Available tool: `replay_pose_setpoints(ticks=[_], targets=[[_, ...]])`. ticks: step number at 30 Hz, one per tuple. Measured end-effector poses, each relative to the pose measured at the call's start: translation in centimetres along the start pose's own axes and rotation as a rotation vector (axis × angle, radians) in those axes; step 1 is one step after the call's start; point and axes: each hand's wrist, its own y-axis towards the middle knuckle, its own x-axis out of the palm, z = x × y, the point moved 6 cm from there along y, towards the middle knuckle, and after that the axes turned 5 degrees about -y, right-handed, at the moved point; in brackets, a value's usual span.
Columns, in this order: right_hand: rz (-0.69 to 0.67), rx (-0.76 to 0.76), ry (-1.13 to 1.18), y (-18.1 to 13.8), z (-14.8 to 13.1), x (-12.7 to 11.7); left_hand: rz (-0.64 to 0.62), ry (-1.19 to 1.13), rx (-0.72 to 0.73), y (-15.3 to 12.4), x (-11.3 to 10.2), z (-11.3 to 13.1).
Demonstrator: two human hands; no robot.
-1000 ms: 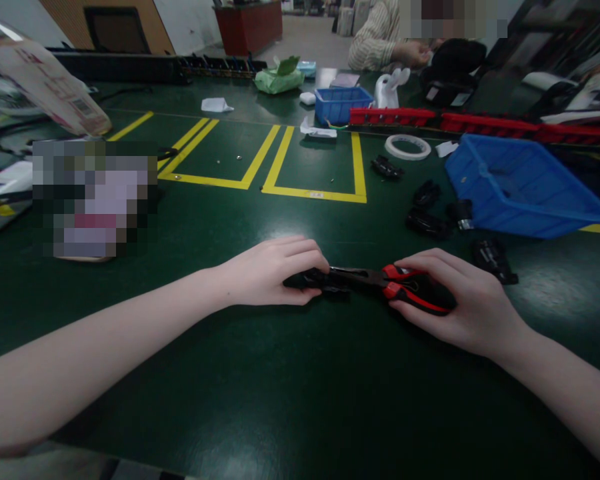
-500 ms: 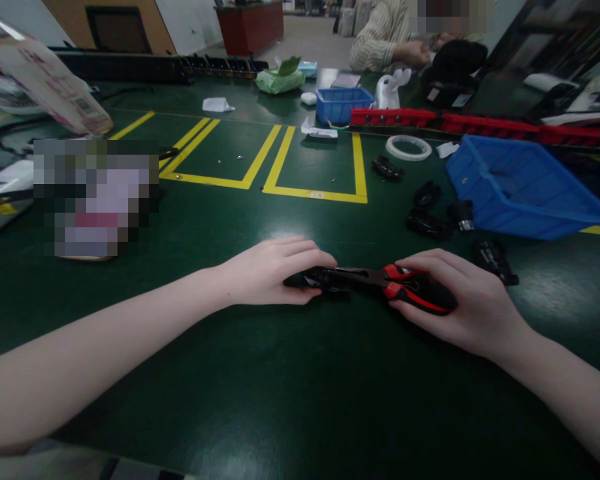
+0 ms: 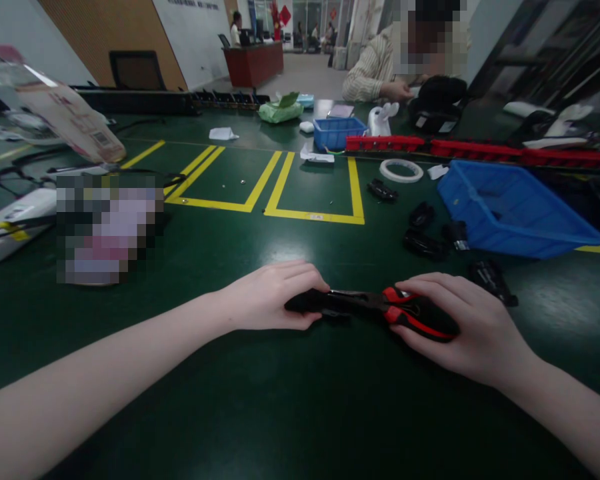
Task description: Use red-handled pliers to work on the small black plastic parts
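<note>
Red and black long-nose pliers [image 3: 391,308] lie across the grip of my right hand [image 3: 473,327], whose fingers wrap round the handles. Their dark jaws point left and meet a small black plastic part [image 3: 307,302]. My left hand [image 3: 280,297] pinches that part between thumb and fingers; its exact kind is hard to make out, as the fingers cover much of it. Both hands are low over the dark green table [image 3: 300,400]. To the right of the pliers lie similar-looking black parts [image 3: 491,280].
A large blue bin [image 3: 520,213] stands at the right, near a roll of white tape [image 3: 401,171]. Behind are red rails [image 3: 470,148], a small blue basket [image 3: 337,133] and a green wipes pack [image 3: 280,111]. A bottle [image 3: 70,120] leans at left. Across the table sits a person [image 3: 367,73].
The view has tilted up, so everything sits lower in the picture. Both hands keep their hold; the pliers' jaws still meet the black part.
</note>
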Motion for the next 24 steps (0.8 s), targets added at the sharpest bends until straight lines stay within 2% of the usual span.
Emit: replay_pose_setpoints(ticks=[10,18,24], targets=[[0.027,-0.005,-0.048,0.0,0.2,0.0,0.004,-0.028,0.006,-0.1,0.1,-0.2],[0.118,-0.069,-0.159,-0.1,-0.7,-0.8,0.033,-0.066,0.001,-0.2,-0.1,-0.3],[0.003,0.027,-0.018,-0.2,0.6,0.2,0.018,-0.072,-0.038,0.0,-0.1,-0.3]])
